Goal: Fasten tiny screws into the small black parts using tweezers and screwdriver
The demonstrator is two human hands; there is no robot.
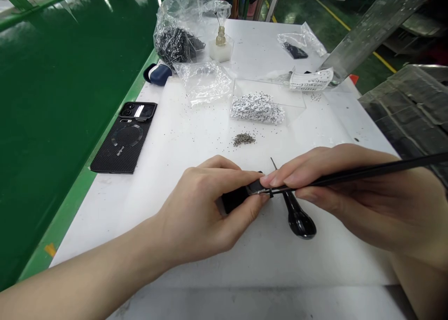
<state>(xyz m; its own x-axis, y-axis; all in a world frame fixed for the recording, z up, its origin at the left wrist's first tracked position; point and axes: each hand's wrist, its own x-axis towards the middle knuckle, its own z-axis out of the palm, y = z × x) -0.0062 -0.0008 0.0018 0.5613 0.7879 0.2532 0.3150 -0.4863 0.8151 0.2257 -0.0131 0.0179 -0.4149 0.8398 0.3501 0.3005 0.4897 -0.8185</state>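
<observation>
Between the thumb and fingers of my left hand (210,203) is a small black part (235,198), mostly covered by the hand. My right hand (364,194) pinches a long, thin black tool (350,174), whose tip touches the right end of the part near my left fingertips. Beneath the tool lies a screwdriver (301,219) with a glossy black handle and a thin shaft. Beyond my hands sits a small pile of tiny metal pieces (244,139). Farther back, a clear tray (294,103) holds many small white and dark pieces.
A black phone (122,142) lies at the left table edge, with a dark blue case (159,74) behind it. Plastic bags (205,82), one with black parts, and a small bottle (220,36) stand at the back. A metal post (374,31) rises at the right.
</observation>
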